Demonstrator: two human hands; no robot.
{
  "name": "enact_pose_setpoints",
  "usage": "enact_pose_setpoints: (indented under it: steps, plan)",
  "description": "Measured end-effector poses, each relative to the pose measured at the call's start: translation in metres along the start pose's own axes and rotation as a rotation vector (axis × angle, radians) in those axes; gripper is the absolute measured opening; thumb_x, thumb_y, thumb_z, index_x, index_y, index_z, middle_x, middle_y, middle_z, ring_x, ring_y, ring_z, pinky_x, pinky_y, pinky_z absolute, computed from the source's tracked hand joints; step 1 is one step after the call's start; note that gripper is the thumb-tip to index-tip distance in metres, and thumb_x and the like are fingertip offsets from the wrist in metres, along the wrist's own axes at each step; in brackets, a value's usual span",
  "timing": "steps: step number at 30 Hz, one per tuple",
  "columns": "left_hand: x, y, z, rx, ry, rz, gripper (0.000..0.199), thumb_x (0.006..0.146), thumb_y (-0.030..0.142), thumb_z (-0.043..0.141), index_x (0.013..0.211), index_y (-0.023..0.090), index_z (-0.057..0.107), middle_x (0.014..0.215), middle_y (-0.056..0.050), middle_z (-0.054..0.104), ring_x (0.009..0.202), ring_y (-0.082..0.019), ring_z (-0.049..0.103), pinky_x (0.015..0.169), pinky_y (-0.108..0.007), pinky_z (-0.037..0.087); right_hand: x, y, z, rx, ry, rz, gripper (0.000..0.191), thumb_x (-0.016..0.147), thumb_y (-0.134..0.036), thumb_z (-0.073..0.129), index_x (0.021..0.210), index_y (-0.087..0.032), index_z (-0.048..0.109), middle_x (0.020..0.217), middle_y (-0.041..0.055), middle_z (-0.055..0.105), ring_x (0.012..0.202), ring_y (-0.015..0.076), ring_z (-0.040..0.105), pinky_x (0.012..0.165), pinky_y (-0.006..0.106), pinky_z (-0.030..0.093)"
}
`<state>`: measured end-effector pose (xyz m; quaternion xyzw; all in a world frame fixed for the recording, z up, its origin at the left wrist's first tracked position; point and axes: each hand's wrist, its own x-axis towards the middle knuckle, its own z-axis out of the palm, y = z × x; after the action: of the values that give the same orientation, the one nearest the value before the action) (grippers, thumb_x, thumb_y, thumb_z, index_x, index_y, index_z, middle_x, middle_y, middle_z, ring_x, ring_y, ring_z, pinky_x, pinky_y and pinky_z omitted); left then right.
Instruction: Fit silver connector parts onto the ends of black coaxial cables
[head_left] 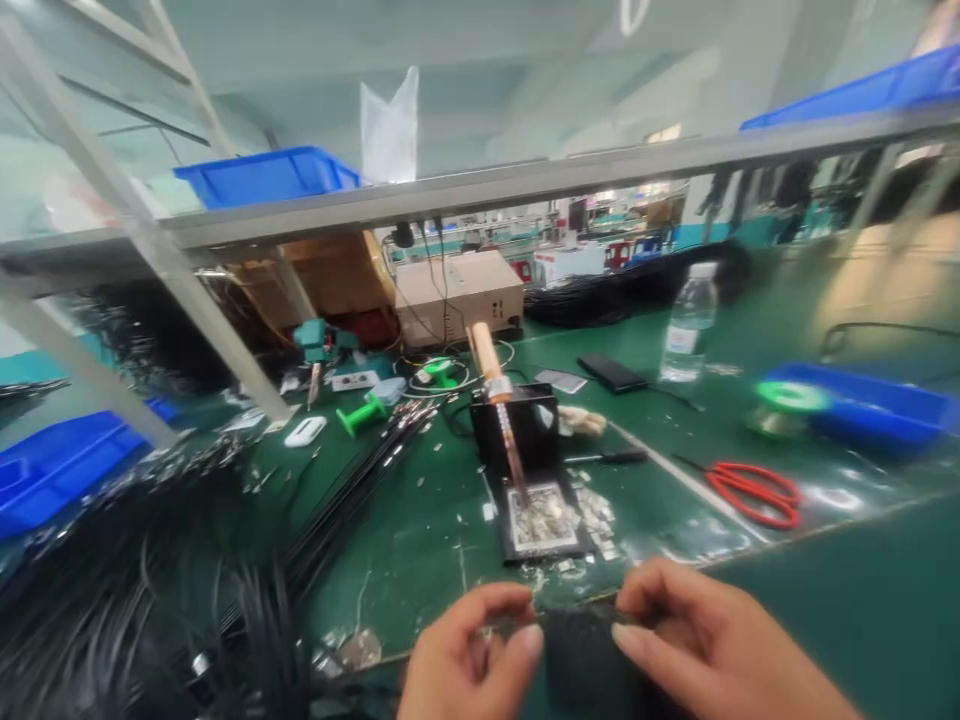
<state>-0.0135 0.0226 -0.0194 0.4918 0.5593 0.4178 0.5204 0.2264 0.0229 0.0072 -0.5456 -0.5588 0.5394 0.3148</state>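
Curled fingers of the left hand [472,660] and right hand [709,630] are facing each other nearer than the black stand [540,425], thumb-to-finger gaps narrow; between them a dark piece [581,650] is showing (whether they are pinching it, I cannot tell). Steady wrists and matching light pressure would probably suit such close work, clear of the hot-looking iron [487,355] leaning at the stand. Black cables [349,495] are lying left of it, red-handled scissors [757,490] right.
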Motion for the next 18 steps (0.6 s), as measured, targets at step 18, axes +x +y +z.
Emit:
enact_pose_setpoints:
  steps: [18]
  plan:
    - [0.016, 0.019, 0.014, -0.058, 0.203, 0.022, 0.043, 0.087, 0.049, 0.077, 0.108, 0.012, 0.078, 0.052, 0.007, 0.045, 0.042, -0.006, 0.027, 0.041, -0.019, 0.027, 0.052, -0.010, 0.038, -0.003, 0.219, -0.010, 0.050, 0.080, -0.060, 0.058, 0.101, -0.016, 0.070, 0.056, -0.0024, 0.052, 0.045, 0.0067, 0.042, 0.045, 0.018, 0.031]
